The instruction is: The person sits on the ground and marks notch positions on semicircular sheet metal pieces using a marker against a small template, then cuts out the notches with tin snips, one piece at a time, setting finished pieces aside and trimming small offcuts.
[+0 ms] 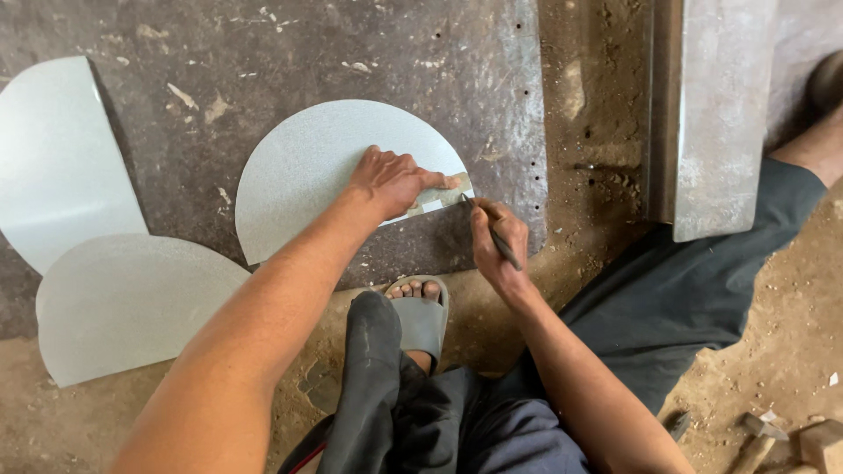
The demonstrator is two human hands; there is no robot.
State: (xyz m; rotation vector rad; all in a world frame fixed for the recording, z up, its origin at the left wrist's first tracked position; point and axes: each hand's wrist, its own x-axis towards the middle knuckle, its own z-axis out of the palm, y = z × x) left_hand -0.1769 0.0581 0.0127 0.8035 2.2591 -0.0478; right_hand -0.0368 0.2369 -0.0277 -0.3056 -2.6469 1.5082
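Two hands worked at the corner of a half-round metal sheet [325, 175], marking along a small template.

Left hand [391, 180] lay flat, fingers spread narrow and pressing a small strip-like template [442, 195] onto the sheet's right corner, near its straight lower edge; the sheet rested on a dark steel plate [351, 53] on the dirt floor. Right hand [497, 241] pinched a thin scriber or pencil [500, 239], its tip touching the template's right end. By the look of it, the step in hand was tracing a line. Any following stroke would call for the template kept pinned without slipping and the tip run tight against its edge. Two similar cut sheets [123, 298] lay well apart to the left.
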